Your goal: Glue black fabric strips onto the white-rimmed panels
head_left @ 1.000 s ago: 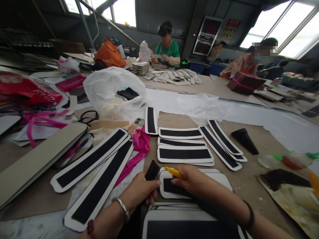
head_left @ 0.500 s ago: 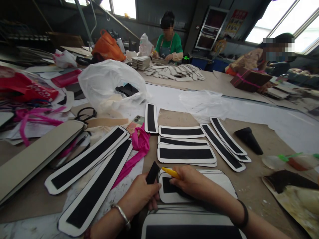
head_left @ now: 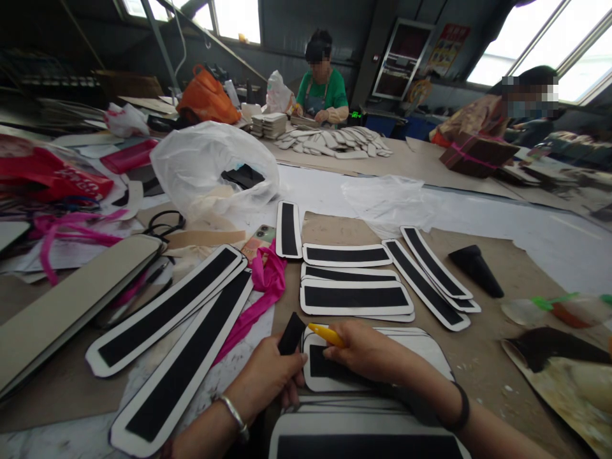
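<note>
My left hand (head_left: 268, 377) is closed around a small black strip (head_left: 291, 333) that sticks up from its fingers. My right hand (head_left: 370, 352) grips a yellow tool (head_left: 326, 334) and rests on a white-edged piece with a black centre (head_left: 329, 371), the top one of a stack (head_left: 421, 341). The tool's tip points toward the black strip. Just below my wrists lies a larger white-bordered black panel (head_left: 368, 443).
Several white-edged black strips (head_left: 356, 296) lie spread over the brown table (head_left: 507, 280), long ones at left (head_left: 167, 312). A pink ribbon (head_left: 265, 280), a white plastic bag (head_left: 215, 169), a black cone (head_left: 473, 268) and scissors (head_left: 165, 223) lie around. Two other people work at the far table.
Both hands stay almost in place on the stack; the view has shifted slightly and the hands sit marginally higher. The grips on the black strip and yellow tool are unchanged.
</note>
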The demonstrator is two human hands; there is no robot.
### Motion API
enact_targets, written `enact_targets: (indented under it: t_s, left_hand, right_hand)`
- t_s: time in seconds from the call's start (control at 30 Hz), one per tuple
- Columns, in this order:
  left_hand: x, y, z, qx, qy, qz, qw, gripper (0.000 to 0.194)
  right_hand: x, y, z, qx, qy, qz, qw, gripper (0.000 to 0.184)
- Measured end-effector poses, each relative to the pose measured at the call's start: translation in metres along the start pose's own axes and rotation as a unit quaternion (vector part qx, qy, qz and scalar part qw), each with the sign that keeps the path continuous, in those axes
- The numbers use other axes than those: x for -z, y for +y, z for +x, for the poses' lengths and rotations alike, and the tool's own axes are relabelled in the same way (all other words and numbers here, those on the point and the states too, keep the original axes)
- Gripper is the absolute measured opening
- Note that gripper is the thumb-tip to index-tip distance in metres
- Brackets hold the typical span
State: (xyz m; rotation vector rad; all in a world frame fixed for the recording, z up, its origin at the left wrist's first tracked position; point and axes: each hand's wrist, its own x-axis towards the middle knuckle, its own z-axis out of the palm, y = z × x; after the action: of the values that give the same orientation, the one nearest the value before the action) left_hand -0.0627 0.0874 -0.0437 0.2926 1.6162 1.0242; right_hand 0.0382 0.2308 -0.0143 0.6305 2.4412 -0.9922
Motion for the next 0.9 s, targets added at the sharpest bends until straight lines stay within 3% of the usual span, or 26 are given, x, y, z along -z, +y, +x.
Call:
enact_targets:
  t_s: [0.33, 0.53, 0.73, 0.9]
  left_hand:
    - [-0.007, 0.004, 0.003, 0.006, 0.033, 0.072, 0.997, 0.007]
    - [-0.01, 0.009, 0.002, 0.004, 0.03, 0.115, 0.993, 0.006]
    - [-0.009, 0.009, -0.001, 0.0, 0.037, 0.131, 0.991, 0.004]
    - [-0.007, -0.001, 0.004, -0.015, 0.037, 0.14, 0.989, 0.007]
  right_hand:
    - [-0.006, 0.0, 0.001, 0.026, 0.022, -0.089, 0.995, 0.02]
    - [0.008, 0.002, -0.021, 0.005, 0.017, -0.139, 0.99, 0.02]
    - [0.031, 0.052, -0.07, -0.089, 0.038, -0.147, 0.984, 0.014]
    - [0.03, 0.097, -0.095, -0.141, 0.113, -0.092, 0.979, 0.017]
